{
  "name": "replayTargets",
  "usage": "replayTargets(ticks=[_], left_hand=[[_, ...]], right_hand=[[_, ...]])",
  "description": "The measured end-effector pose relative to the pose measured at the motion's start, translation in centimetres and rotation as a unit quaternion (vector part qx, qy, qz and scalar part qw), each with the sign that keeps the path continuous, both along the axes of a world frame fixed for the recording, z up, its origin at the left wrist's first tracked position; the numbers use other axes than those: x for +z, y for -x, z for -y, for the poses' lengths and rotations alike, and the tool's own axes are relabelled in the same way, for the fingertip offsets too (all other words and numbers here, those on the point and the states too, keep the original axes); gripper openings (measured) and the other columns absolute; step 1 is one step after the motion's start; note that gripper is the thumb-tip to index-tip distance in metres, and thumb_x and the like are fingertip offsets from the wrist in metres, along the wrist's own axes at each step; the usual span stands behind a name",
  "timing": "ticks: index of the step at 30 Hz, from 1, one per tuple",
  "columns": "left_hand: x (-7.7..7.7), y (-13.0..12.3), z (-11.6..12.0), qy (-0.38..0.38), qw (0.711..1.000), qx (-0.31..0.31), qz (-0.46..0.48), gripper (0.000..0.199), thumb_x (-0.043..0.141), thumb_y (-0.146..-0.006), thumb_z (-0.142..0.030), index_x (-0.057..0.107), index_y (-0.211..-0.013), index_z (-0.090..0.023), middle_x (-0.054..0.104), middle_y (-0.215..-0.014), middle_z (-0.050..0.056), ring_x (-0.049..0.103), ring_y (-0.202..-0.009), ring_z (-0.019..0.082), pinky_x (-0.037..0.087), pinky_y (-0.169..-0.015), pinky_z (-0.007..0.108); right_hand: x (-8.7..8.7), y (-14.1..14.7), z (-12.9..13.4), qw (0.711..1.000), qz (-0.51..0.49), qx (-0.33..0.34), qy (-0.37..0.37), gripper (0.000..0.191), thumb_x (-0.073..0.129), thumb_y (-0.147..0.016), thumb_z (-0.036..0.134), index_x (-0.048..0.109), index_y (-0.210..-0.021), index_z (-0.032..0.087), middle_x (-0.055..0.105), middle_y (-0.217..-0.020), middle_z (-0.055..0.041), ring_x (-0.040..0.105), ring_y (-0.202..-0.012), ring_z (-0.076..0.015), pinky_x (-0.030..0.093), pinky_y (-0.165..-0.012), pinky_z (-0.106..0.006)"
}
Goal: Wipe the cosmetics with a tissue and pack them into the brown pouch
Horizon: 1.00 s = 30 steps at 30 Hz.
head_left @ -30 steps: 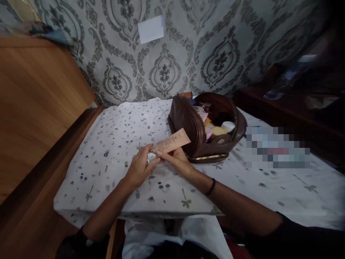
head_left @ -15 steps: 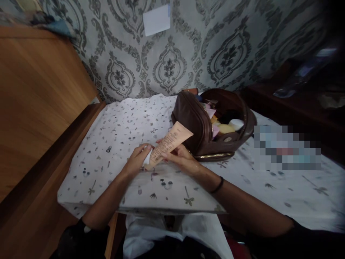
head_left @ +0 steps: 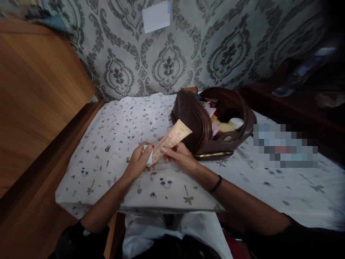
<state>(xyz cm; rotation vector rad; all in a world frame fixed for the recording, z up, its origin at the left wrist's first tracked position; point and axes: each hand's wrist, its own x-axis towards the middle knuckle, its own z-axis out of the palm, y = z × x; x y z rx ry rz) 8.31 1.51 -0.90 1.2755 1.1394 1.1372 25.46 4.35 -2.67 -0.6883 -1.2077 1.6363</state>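
A peach-coloured squeeze tube (head_left: 172,139) with rows of small print is held over the table, tilted with its flat end up and to the right. My right hand (head_left: 181,157) is closed around its middle, thumb across the front. At the lower end, my left hand (head_left: 138,161) grips the white cap (head_left: 148,155) between thumb and fingers. The cap sits against the tube; whether it is loose I cannot tell. Just behind the tube stands an open brown toiletry bag (head_left: 192,122) with several cosmetic containers inside, among them a white lid (head_left: 236,123) and a yellow piece (head_left: 225,127).
A white patterned cloth (head_left: 129,126) covers the table. On the right lies a blurred-out item (head_left: 285,145), and a clear bottle (head_left: 304,73) lies on dark furniture. A wooden cabinet (head_left: 40,100) borders the left side. Paper (head_left: 156,17) is fixed to the patterned wall.
The tube has turned a little about its length, so its print faces differently. My left hand has shifted slightly around the cap. The bag stays where it was.
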Motion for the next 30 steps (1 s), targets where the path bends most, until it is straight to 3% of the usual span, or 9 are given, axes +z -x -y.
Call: replayTargets(ticks=[4,10,16,18,20,25,30], left_hand=[[-0.4,0.1,-0.2,0.018,1.0,0.002,0.022,0.046,0.066,-0.079,-0.066,0.061,-0.079,-0.02,0.059,-0.049,-0.002,0.051,-0.036,0.012,0.032,-0.031,0.019],[-0.1,0.1,-0.5,0.12,0.989,0.011,0.086,0.048,0.075,-0.071,-0.062,0.058,-0.076,-0.018,0.053,-0.051,-0.005,0.049,-0.036,0.009,0.024,-0.028,0.016],[1.0,0.7,-0.3,0.237,0.953,-0.149,0.114,0.051,0.062,-0.084,-0.062,0.062,-0.095,-0.013,0.071,-0.07,0.008,0.067,-0.05,0.018,0.043,-0.034,0.02],[0.8,0.7,-0.3,0.221,0.957,-0.145,0.119,0.05,0.062,-0.083,-0.062,0.061,-0.092,-0.013,0.069,-0.065,0.007,0.064,-0.045,0.016,0.042,-0.033,0.02],[0.5,0.5,-0.3,0.168,0.974,-0.102,0.112,0.05,0.065,-0.08,-0.064,0.059,-0.087,-0.015,0.066,-0.059,0.003,0.06,-0.041,0.014,0.04,-0.032,0.02],[-0.4,0.2,-0.5,0.033,0.999,-0.009,0.012,0.047,0.067,-0.078,-0.064,0.059,-0.087,-0.018,0.06,-0.056,-0.004,0.055,-0.04,0.012,0.039,-0.033,0.019],[-0.4,0.5,-1.0,0.018,0.999,0.042,-0.019,0.044,0.068,-0.077,-0.061,0.062,-0.085,-0.018,0.054,-0.053,-0.006,0.047,-0.036,0.009,0.033,-0.031,0.018]], right_hand=[[0.2,0.0,-0.1,1.0,0.004,0.012,0.013,0.04,0.085,-0.068,0.046,0.065,-0.084,0.015,0.059,-0.063,0.0035,0.04,-0.043,-0.0043,0.027,-0.038,-0.019],[0.7,-0.4,-0.1,0.995,-0.052,0.034,0.074,0.045,0.091,-0.06,0.04,0.067,-0.09,0.017,0.067,-0.074,0.0021,0.05,-0.048,-0.0047,0.038,-0.042,-0.018],[1.0,-0.5,0.0,0.992,-0.073,0.061,0.082,0.041,0.091,-0.063,0.037,0.069,-0.091,0.018,0.067,-0.074,0.0016,0.053,-0.054,-0.0064,0.042,-0.045,-0.017],[1.0,-0.5,0.0,0.992,-0.076,0.061,0.081,0.04,0.09,-0.063,0.037,0.069,-0.091,0.018,0.065,-0.075,0.0023,0.052,-0.055,-0.0063,0.042,-0.047,-0.018],[0.8,-0.4,0.0,0.992,-0.079,0.047,0.084,0.042,0.092,-0.061,0.036,0.068,-0.092,0.019,0.064,-0.076,0.0033,0.053,-0.058,-0.0061,0.045,-0.051,-0.018],[0.0,0.5,-0.3,0.993,-0.055,0.005,0.105,0.055,0.094,-0.056,0.042,0.066,-0.097,0.019,0.065,-0.077,0.0027,0.054,-0.061,-0.0078,0.042,-0.052,-0.019],[-0.6,1.4,-0.6,0.994,-0.04,0.007,0.102,0.046,0.093,-0.056,0.044,0.065,-0.08,0.016,0.066,-0.072,0.0007,0.053,-0.058,-0.0087,0.037,-0.049,-0.021]])
